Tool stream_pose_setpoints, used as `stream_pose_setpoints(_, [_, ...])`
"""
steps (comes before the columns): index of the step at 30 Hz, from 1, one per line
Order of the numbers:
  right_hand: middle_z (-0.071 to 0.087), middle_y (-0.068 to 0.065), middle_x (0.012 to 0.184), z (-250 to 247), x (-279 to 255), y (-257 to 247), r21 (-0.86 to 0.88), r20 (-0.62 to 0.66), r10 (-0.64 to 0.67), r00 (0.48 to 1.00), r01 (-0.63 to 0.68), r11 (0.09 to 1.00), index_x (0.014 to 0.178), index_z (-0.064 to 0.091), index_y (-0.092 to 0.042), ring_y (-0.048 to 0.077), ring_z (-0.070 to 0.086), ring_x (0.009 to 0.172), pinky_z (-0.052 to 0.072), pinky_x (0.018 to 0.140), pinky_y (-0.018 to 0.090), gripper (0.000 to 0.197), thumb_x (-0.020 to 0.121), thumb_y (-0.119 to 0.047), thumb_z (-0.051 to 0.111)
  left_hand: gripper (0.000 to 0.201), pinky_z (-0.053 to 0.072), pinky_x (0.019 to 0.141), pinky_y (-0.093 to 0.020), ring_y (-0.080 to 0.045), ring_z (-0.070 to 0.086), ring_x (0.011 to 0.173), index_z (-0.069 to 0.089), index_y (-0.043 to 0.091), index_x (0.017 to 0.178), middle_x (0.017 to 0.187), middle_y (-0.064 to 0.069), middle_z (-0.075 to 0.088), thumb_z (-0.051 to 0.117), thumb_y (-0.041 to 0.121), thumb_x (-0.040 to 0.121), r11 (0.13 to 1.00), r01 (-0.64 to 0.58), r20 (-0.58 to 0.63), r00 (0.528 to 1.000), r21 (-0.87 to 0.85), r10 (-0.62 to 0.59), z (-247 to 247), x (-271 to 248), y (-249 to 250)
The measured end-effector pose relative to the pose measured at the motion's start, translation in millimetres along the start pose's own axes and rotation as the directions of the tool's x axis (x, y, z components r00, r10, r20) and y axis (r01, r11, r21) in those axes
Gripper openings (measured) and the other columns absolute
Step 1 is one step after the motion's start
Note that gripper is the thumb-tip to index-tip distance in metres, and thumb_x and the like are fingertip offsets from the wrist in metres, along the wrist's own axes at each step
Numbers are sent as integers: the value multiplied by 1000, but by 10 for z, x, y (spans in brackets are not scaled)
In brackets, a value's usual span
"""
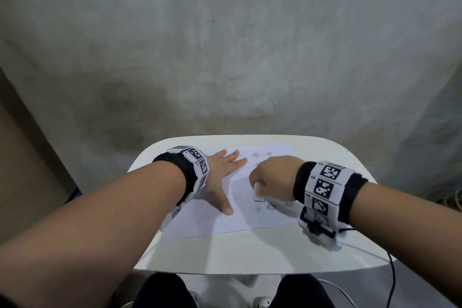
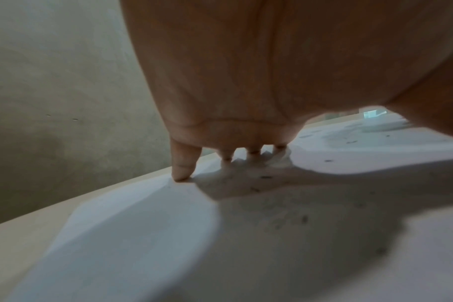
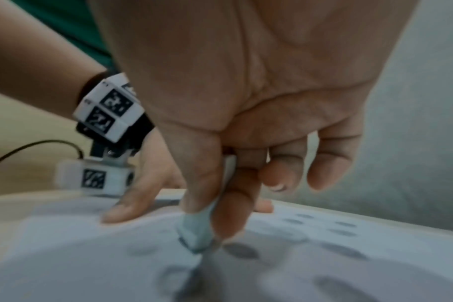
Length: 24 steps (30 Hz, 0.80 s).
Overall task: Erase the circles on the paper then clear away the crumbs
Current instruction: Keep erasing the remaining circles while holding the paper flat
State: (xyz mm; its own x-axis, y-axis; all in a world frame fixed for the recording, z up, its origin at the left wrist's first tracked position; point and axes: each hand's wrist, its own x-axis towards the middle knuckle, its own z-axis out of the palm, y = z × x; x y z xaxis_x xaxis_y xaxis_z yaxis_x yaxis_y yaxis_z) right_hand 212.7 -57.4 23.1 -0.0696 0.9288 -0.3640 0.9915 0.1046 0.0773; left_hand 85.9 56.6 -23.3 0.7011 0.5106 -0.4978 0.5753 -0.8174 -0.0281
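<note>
A white sheet of paper (image 1: 207, 222) lies on the small white table (image 1: 250, 252). Grey pencil circles (image 1: 268, 154) show near its far edge, and more circles (image 3: 242, 251) lie around the eraser in the right wrist view. My right hand (image 1: 271, 177) pinches a white eraser (image 1: 258, 194) between thumb and fingers, its lower end (image 3: 195, 235) pressed on the paper. My left hand (image 1: 225, 175) lies flat with fingers spread, pressing the paper's left half. Dark eraser crumbs (image 2: 265, 177) are scattered under the left palm (image 2: 246, 71).
The table stands against a rough grey wall (image 1: 225, 45). A black cable (image 1: 391, 272) runs from the right wrist camera off the table's right front edge. My dark-clad knees (image 1: 165, 290) sit below the front edge.
</note>
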Motion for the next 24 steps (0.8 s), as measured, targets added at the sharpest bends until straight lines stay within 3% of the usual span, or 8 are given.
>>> stream_pose_setpoints(3, [67, -4, 90, 56, -22, -104, -24, 81, -71, 994, 74, 997, 88, 61, -21, 20, 58, 84, 47, 79, 33, 11, 88, -19, 50, 126, 2, 117, -50, -15, -23, 146, -21, 38, 149, 156, 14, -29, 72, 62, 68, 1000, 1, 5, 1000, 1, -1, -11, -21, 17])
stream_pose_setpoints(7, [66, -5, 81, 39, 15, 1, 52, 31, -13, 999, 11, 999, 90, 66, -18, 18, 59, 81, 45, 71, 30, 16, 85, -23, 51, 126, 3, 117, -52, -16, -23, 146, -22, 37, 149, 156, 15, -30, 72, 63, 69, 1000, 10, 12, 1000, 17, -10, -29, -17, 24])
stream_pose_setpoints(11, [67, -4, 84, 123, -21, -64, 44, 63, -54, 997, 52, 998, 84, 62, -22, 19, 59, 81, 47, 75, 32, 9, 85, -21, 53, 125, 2, 117, -52, -16, -24, 146, -22, 37, 149, 156, 14, -30, 71, 63, 69, 1000, 7, 25, 1000, 11, -8, -35, -38, 36])
stream_pose_setpoints(15, [66, -5, 75, 61, 4, 12, 105, 42, -19, 999, 15, 994, 83, 66, -19, 18, 59, 78, 47, 71, 31, 13, 81, -20, 53, 126, 3, 117, -52, -15, -23, 146, -23, 38, 148, 155, 14, -30, 71, 63, 69, 1000, 10, 22, 1000, 14, -10, -34, -32, 31])
stream_pose_setpoints(19, [71, -3, 89, 141, -34, -8, 103, 30, -45, 999, 42, 994, 91, 66, -19, 21, 63, 89, 51, 81, 36, 14, 85, -21, 53, 125, 2, 117, -52, -15, -23, 146, -21, 38, 149, 156, 14, -30, 72, 62, 69, 1000, 6, 17, 1000, -2, -6, -26, -39, 27])
stream_pose_setpoints(24, [73, -2, 83, 69, 10, 71, 128, 1, -21, 1000, 21, 992, 89, 67, -17, 19, 64, 84, 46, 72, 30, 18, 85, -19, 49, 126, 1, 117, -52, -16, -23, 146, -22, 38, 149, 156, 14, -30, 72, 62, 69, 1000, -2, 17, 1000, 3, 2, -30, -17, 6])
